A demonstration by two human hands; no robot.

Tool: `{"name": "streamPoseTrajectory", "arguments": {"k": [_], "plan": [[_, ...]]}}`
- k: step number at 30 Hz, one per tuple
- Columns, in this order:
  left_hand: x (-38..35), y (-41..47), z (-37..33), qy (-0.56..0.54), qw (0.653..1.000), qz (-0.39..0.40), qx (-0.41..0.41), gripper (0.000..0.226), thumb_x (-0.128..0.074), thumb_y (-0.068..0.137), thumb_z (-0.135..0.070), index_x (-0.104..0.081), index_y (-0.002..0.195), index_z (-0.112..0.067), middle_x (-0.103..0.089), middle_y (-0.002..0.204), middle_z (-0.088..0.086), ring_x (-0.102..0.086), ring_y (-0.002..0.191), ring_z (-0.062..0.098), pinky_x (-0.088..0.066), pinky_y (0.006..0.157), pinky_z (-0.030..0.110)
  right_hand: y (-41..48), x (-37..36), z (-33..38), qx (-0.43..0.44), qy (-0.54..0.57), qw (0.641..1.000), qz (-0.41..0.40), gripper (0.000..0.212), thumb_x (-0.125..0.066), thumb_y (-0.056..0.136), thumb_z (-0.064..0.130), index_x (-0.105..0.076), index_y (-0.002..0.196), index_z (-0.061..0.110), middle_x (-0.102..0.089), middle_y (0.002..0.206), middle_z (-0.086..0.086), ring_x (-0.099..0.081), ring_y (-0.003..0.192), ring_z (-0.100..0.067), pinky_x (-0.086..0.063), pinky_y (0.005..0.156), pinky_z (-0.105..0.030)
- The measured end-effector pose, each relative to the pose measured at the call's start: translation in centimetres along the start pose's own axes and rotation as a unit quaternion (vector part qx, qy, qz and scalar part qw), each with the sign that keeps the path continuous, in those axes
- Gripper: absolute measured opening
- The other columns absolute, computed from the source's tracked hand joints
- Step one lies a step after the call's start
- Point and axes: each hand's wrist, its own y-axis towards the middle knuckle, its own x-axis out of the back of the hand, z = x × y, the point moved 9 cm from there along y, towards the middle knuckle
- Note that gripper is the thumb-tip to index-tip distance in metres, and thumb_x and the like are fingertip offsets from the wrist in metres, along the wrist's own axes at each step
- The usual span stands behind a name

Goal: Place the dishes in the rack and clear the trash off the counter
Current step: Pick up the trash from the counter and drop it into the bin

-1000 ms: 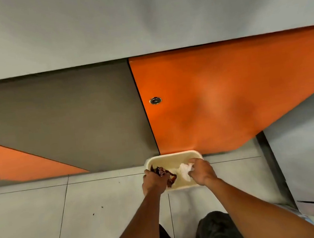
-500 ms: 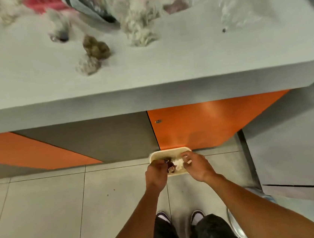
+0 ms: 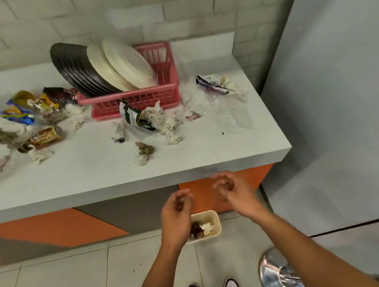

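In the head view, the left hand (image 3: pixel 176 212) and right hand (image 3: pixel 233 190) are held loosely curled and empty above the bin (image 3: pixel 218 225). Plates (image 3: pixel 125 65) are racked. Trash (image 3: pixel 143 152) is strewn over the counter (image 3: pixel 80 172). Clearing is judged half-done, and a reach up for the nearest wad is called for.

No word, brand or number can be read anywhere in the view. The brown wrapper (image 3: pixel 43 137) on the left of the desk (image 3: pixel 92 173) carries pale lettering, and the green and white packet (image 3: pixel 133 117) just in front of the pink rack (image 3: pixel 131 100) carries dark print, but both are too blurred to make out. The purple and white wrapper (image 3: pixel 212 84) near the desk's right end and the blue and yellow wrappers (image 3: pixel 20 108) at the left show only patches of colour.
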Motion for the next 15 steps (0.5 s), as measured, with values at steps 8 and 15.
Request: {"name": "streamPoseTrajectory", "arguments": {"k": [8, 15], "plan": [[-1.7, 1.0, -6.7, 0.008, 0.998, 0.03, -0.047, 0.014, -0.063, 0.095, -0.017, -0.072, 0.102, -0.025, -0.075, 0.092, 0.0, -0.07, 0.09, 0.022, -0.058, 0.09, 0.046, -1.1, 3.1, 4.2, 0.029, 0.045, 0.997, -0.057, 0.025, -0.065, 0.097, 0.012, -0.07, 0.11, 0.033, -0.072, 0.099, -0.008, -0.07, 0.093, -0.033, -0.059, 0.084, -0.055], [-5.3, 3.3, -7.3, 0.077, 0.992, 0.089, -0.046, 0.012, -0.066, 0.095, -0.032, -0.069, 0.106, -0.035, -0.073, 0.095, -0.006, -0.07, 0.087, 0.012, -0.058, 0.078, 0.034, 0.7, 9.4, 2.8, 0.001, 0.044, 0.994, -0.099, 0.026, -0.064, 0.098, 0.012, -0.07, 0.111, 0.033, -0.071, 0.104, -0.007, -0.07, 0.096, -0.031, -0.059, 0.088, -0.053]]}}
